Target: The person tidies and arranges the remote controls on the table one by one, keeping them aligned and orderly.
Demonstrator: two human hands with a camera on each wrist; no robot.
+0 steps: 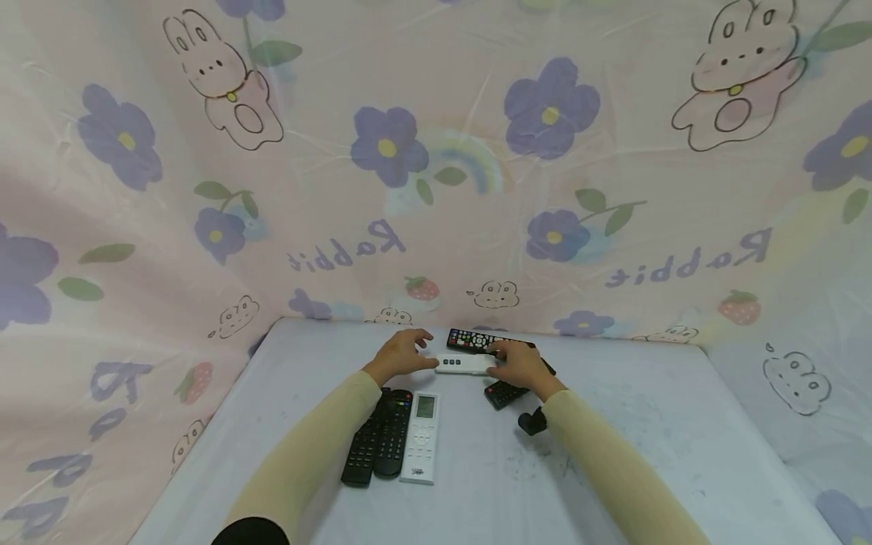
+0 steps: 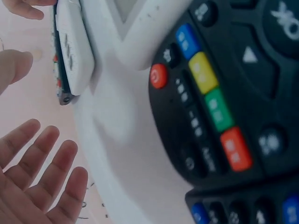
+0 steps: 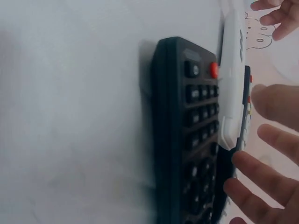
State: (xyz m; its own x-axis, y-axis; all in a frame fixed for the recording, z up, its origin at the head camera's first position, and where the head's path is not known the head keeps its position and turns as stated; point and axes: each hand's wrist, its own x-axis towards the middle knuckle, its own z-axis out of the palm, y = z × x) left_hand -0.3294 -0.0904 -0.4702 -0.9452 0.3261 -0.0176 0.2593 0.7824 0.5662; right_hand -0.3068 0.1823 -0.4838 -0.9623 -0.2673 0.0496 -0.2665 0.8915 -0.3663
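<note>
A small white remote control (image 1: 453, 365) lies crosswise toward the back of the table, between the two hands. My left hand (image 1: 402, 356) is at its left end, fingers spread and holding nothing. At its right end is my right hand (image 1: 523, 367), thumb and fingertips close to the remote; in the right wrist view its fingers (image 3: 261, 175) are loosely extended and apart. Behind the white remote lies a long black remote (image 1: 468, 340) with coloured buttons, partly covered by the right hand. A smaller black remote (image 1: 502, 394) rests below that hand.
Nearer on the left, two black remotes (image 1: 359, 458) (image 1: 391, 446) and a white remote with a screen (image 1: 420, 446) lie side by side. A small black object (image 1: 533, 421) shows beside the right wrist. A printed curtain (image 1: 463, 227) hangs behind the white table (image 1: 613, 424).
</note>
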